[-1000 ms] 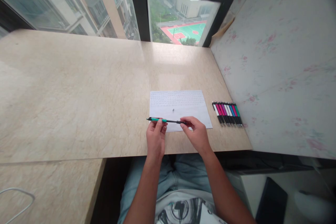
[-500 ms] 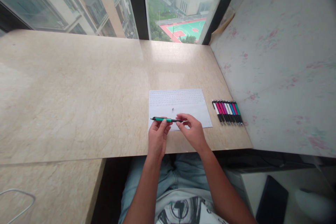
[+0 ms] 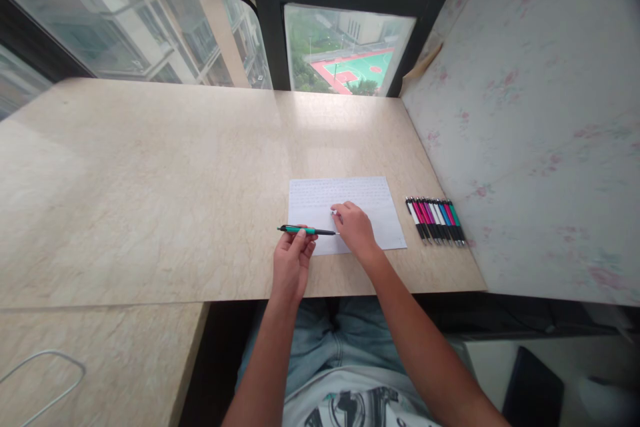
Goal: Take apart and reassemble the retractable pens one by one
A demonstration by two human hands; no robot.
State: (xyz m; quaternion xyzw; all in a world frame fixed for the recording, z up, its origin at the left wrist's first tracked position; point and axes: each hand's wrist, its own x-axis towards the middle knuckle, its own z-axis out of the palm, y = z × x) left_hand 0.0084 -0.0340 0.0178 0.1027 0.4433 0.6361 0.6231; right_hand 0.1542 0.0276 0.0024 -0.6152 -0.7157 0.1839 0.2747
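My left hand [image 3: 293, 260] grips a green and black pen [image 3: 299, 230] by its barrel and holds it level just above the desk, at the left edge of a white sheet of paper [image 3: 383, 213] with faint writing. The pen's thin tip end points right. My right hand [image 3: 356, 227] rests on the sheet. Its fingertips are pinched together at a tiny dark part [image 3: 333, 212] that lies on the paper, and the hand is off the pen.
A row of several pens [image 3: 435, 220] in pink, white, blue and green lies right of the sheet, close to the flowered side wall [image 3: 525, 133]. The beige marble desk [image 3: 150, 200] runs to a window. A white cable [image 3: 45, 380] lies on the lower surface at left.
My right hand has let go of the pen's right end and moved up onto the paper to the tiny part. The left hand still holds the pen.
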